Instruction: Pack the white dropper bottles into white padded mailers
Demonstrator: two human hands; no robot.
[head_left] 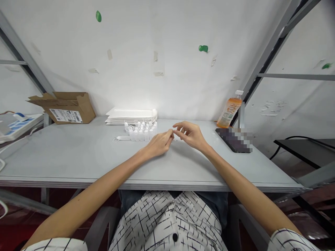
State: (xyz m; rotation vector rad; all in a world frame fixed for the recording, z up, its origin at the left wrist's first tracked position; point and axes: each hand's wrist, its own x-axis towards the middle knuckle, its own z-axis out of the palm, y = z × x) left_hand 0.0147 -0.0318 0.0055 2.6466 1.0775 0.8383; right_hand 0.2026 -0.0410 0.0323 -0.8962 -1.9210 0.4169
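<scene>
Your two hands met above the smooth pale-grey tabletop [86, 153]. Your left hand [160, 143] had its fingers curled in close together, hiding whatever they might have held; I could not tell if anything was there. Your right hand [192, 135] had its thumb and forefinger a narrow gap apart, their tips right at the left fingertips; whether they pinched something could not be told.

At nine o'clock from your hands, just beside the left one, stood a cluster of small translucent-white plastic bottles [141, 134] with white caps. A slim white piece [123, 138] lay beyond them, also at nine. The stack of flat white sheets [131, 116] lay at ten o'clock, the orange-filled clear plastic drink bottle [229, 111] stood at two, and the flat black phone [227, 137] lay at three.
</scene>
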